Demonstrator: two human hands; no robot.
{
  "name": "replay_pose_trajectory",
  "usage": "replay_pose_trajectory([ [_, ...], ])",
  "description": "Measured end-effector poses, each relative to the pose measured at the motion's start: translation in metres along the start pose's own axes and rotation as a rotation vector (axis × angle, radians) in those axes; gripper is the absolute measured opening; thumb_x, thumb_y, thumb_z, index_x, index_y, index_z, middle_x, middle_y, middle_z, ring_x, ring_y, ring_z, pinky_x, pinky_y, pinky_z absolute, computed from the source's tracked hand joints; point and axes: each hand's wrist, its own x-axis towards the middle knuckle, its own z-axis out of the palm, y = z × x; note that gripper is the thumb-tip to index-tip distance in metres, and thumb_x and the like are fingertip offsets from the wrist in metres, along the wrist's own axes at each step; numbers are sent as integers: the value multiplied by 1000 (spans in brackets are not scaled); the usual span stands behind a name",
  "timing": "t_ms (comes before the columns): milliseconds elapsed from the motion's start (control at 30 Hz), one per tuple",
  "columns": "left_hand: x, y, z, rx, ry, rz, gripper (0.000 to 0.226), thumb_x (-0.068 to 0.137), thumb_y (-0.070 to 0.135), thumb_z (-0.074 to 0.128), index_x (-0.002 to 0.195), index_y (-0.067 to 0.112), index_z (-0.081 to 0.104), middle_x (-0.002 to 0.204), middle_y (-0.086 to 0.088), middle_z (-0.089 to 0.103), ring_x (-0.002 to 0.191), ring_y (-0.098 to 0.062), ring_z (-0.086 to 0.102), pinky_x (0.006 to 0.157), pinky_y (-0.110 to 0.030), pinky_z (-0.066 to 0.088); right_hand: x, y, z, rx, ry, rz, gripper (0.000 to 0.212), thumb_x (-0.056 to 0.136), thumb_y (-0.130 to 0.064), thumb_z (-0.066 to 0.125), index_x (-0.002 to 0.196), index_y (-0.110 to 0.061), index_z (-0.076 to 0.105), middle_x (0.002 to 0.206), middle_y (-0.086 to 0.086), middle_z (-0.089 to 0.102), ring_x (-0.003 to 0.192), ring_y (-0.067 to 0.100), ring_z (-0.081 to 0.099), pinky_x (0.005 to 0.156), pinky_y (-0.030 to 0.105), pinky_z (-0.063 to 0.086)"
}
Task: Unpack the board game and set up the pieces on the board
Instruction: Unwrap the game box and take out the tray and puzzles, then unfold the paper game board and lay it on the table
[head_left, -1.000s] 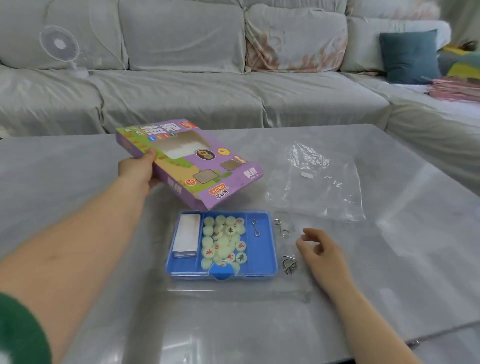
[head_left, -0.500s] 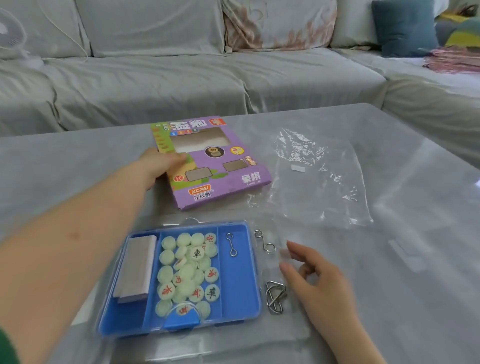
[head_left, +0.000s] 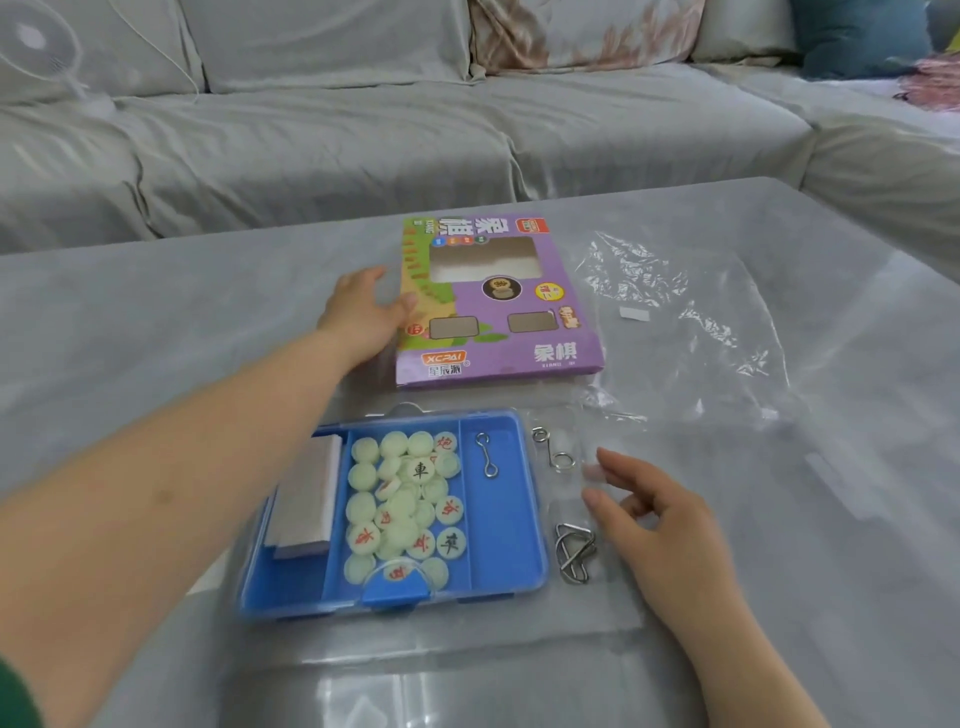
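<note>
Moved: the purple box (head_left: 498, 312), held tilted above the table a second ago, is now lying flat on the table (head_left: 156, 312) behind the blue tray (head_left: 511, 519).
Left hand (head_left: 363, 312): it is resting at the box's left edge with the fingers spread and fairly straight and the thumb touching the cardboard, gripping nothing.
Right hand (head_left: 654, 519): it is hovering just right of the tray, fingers loosely curled and apart, holding nothing.
Task things: the pieces (head_left: 410, 504) are sitting heaped in the tray's middle compartment, and the folded board (head_left: 306, 499) is lying in the left one.
Risk, pieces: if the tray is tipped to empty it, the round discs are likely to roll off the smooth table.
Risk, board: a creased sheet may keep springing up and shifting whatever is placed on it.
Risk, right hand: reaching in, it may brush the loose wire puzzles aside.
Count: one box, one tray, one folded board and one clear plastic bag (head_left: 685, 332).
Count, wire puzzles: three, with one (head_left: 485, 454) in the right compartment and two (head_left: 550, 449) (head_left: 574, 553) on the table beside the tray.
Count, pieces: they are overlapping, so I cannot tell the number.
</note>
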Motion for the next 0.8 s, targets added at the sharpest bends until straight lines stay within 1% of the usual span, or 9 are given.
replay_pose_trajectory([
  [133, -62, -14, -29, -3, -4, 136, 49, 89, 26, 55, 135, 15, 40, 144, -5, 32, 131, -17, 32, 104, -21, 21, -1, -2, 0, 0, -29, 12, 31, 81, -22, 64, 90, -49, 52, 95, 7, 68, 64, 10, 51, 82, 32, 46],
  [233, -134, -36, -49, 15, -98, 194, 47, 85, 25, 61, 130, 21, 46, 143, 6, 31, 130, -10, 29, 96, -11, 18, -3, -5, -3, 11, -46, 14, 33, 84, -18, 63, 116, -26, 59, 97, 4, 67, 76, 15, 53, 78, 23, 43],
  [300, -183, -61, -58, 15, -121, 193, 58, 79, 39, 65, 130, 26, 43, 139, 16, 28, 127, -3, 27, 98, -11, 16, -8, -8, -2, -15, -80, 1, 37, 85, -17, 62, 121, -21, 56, 99, -5, 65, 83, 16, 54, 70, 11, 38],
  [400, -234, -90, -65, -25, -117, 161, 69, 69, 65, 52, 127, 40, 27, 130, 30, 13, 122, 8, 15, 101, -11, 11, -18, -15, 3, -50, -132, -23, 39, 86, -17, 61, 124, -21, 54, 110, -9, 64, 91, 18, 55, 75, 15, 36],
  [467, -249, -99, -64, -101, -57, 115, 66, 76, 52, 61, 129, 38, 24, 130, 30, 10, 124, 7, 12, 101, -12, 10, -24, -21, 8, -76, -140, -18, 40, 87, -18, 60, 125, -20, 52, 118, -4, 62, 86, 17, 52, 80, 19, 33],
  [533, -259, -102, -64, -211, -28, 44, 73, 78, 29, 69, 135, 32, 22, 133, 25, 11, 129, 2, 15, 101, -13, 12, -34, -28, 9, -150, -48, -26, 45, 86, -21, 61, 128, -19, 48, 124, -1, 57, 93, 19, 51, 83, 25, 36],
  [633, -268, -103, -64, -225, -75, 56, 87, 74, 32, 72, 136, 35, 11, 136, 24, 9, 128, 3, 14, 106, -18, 16, -52, -53, 8, -354, 103, -189, 55, 82, -27, 65, 131, -18, 44, 131, -1, 50, 118, 20, 43, 98, 29, 32],
  [733, -269, -103, -67, -172, -97, 40, 101, 71, 35, 74, 143, 27, 4, 144, 19, 9, 136, -5, 13, 108, -20, 14, -71, -89, 21, -726, -167, -468, 63, 84, -38, 60, 138, -24, 32, 140, -8, 36, 129, 14, 30, 103, 19, 22],
  [800, -269, -103, -68, -150, -108, 54, 111, 63, 49, 75, 143, 25, 2, 148, 15, 9, 138, -7, 13, 107, -18, 14, -78, -106, 39, -912, -355, -619, 67, 84, -44, 57, 141, -25, 26, 145, -9, 29, 133, 11, 24, 107, 22, 19],
])
